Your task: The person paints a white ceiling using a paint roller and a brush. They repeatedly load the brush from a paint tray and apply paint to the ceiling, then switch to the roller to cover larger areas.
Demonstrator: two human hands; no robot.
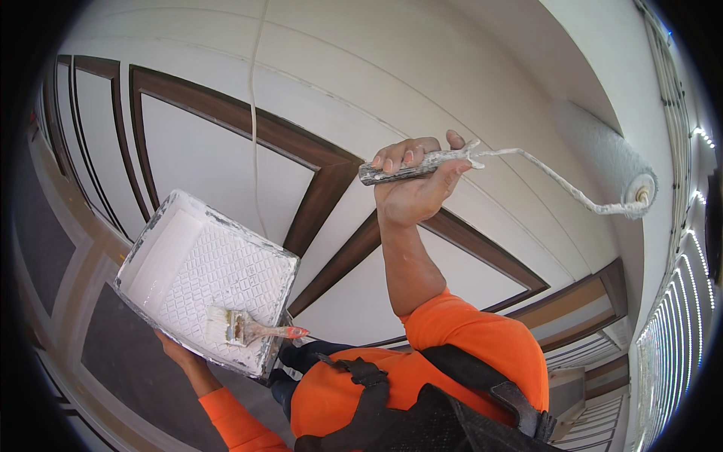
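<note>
My right hand (418,181) is raised and wrapped round the paint-crusted handle of a paint roller (527,160). The bent wire frame runs right to a fluffy white roller sleeve (614,160), which lies against the pale upper wall. Low on the left, my left hand (177,350) holds a paint tray (129,285) by its near-left edge, its fingers mostly hidden under the tray. White paint (167,245) pools at the tray's left end. On the ribbed slope rests a flat paintbrush (260,329), its bristles white and its handle tip red.
Dark brown wooden trim (301,143) frames white wall panels (199,147). A pale cable (254,113) hangs down the wall behind the tray. Strips of small lights (681,301) and bundled cables (666,75) run along the right. Grey and tan floor (120,369) shows lower left.
</note>
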